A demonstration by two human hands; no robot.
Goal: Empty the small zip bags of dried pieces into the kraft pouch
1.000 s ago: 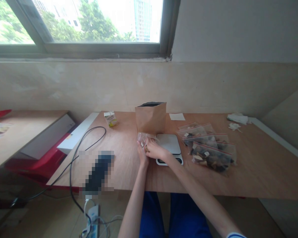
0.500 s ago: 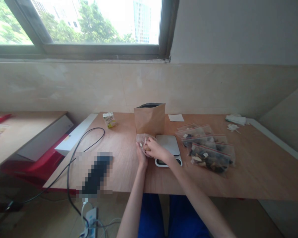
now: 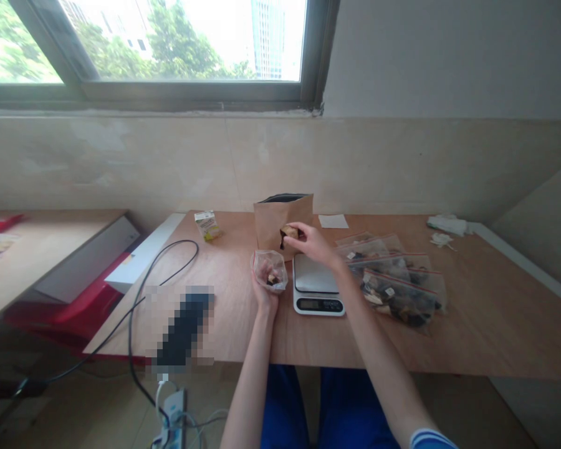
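Head cam: on my feed I've got both hands over the bench (image 3: pixel 500 312), just L of ctr. L hand (image 3: pixel 266 300) is closed round a small clear bag (image 3: pixel 258 265), mouth open & facing up; some of its fingers hide behind the plastic, so I can't make out the full grip. A few dark/pale bits (image 3: pixel 273 278) sit inside. R hand (image 3: pixel 314 242) has thumb & fingers pinched on a dried piece (image 3: pixel 290 233), tan w/ dark parts hanging down, up in front of the kraft bag (image 3: pixel 267 223). Can't tell if piece & kraft bag touch. Kraft bag stands upright, top open, on the far side. Scale (image 3: pixel 315 274) is near the clear bag, to its R, display on the near edge; R forearm crosses its R side. Zip bags (image 3: pixel 402 299) w/ dark & pale contents overlap in a pile R of the scale. Small carton (image 3: pixel 209 226) is far L, white card (image 3: pixel 333 221) just R of the kraft bag. Blurred-out dark slab (image 3: pixel 187 330) lies near L.
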